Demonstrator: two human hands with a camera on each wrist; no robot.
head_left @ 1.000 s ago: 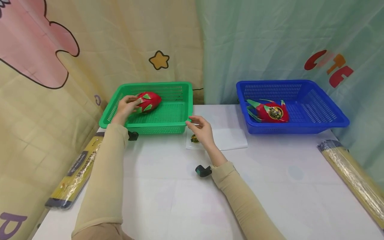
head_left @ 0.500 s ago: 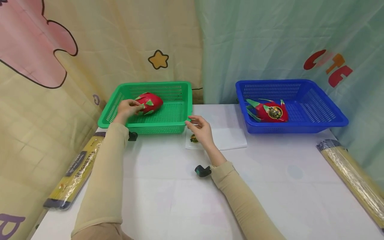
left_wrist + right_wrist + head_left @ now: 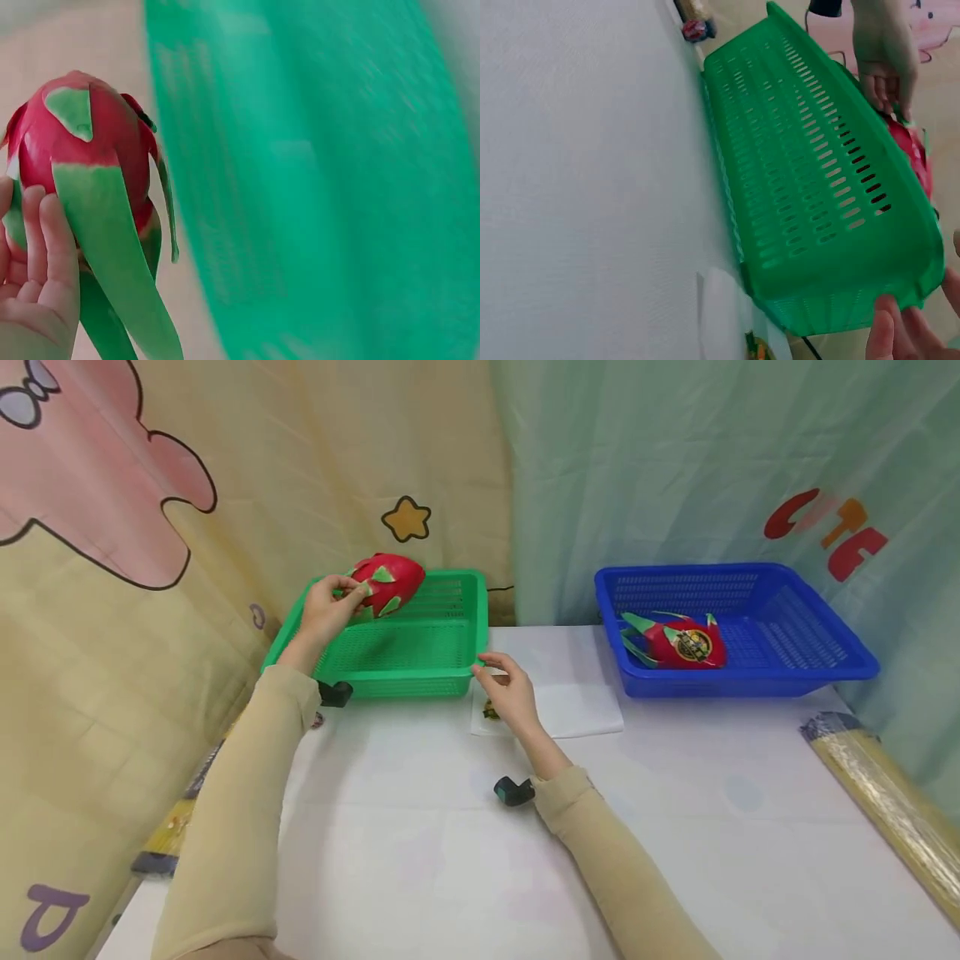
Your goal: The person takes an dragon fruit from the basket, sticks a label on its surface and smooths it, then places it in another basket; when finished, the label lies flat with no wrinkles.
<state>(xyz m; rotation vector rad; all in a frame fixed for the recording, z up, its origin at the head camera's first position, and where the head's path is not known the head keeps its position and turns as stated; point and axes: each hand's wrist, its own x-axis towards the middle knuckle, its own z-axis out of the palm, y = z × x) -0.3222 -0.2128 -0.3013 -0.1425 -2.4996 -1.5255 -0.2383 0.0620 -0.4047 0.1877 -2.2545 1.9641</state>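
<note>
My left hand (image 3: 327, 610) grips a red dragon fruit (image 3: 396, 581) with green leaf tips and holds it up over the green basket (image 3: 401, 676). In the left wrist view, fingers press against the side of the dragon fruit (image 3: 97, 135), and its long green leaves hang down. At the basket's near right corner is my right hand (image 3: 512, 692), thumb and fingers pinching the rim. The right wrist view shows the fingers (image 3: 911, 330) on either side of that corner. Another dragon fruit (image 3: 686, 645), bearing a round black label, lies in the blue basket (image 3: 750, 681).
A folded white bag or sheet (image 3: 577, 707) with a round logo lies between the baskets. Long spaghetti packs lie along both sides of the white table: the left pack (image 3: 167, 839), partly behind my sleeve, and the right pack (image 3: 885, 802). Printed curtains (image 3: 637, 468) stand behind.
My left hand has lifted the dragon fruit from the green basket's floor to above its rim. The right hand stays at the basket's corner. The head view has shifted slightly.
</note>
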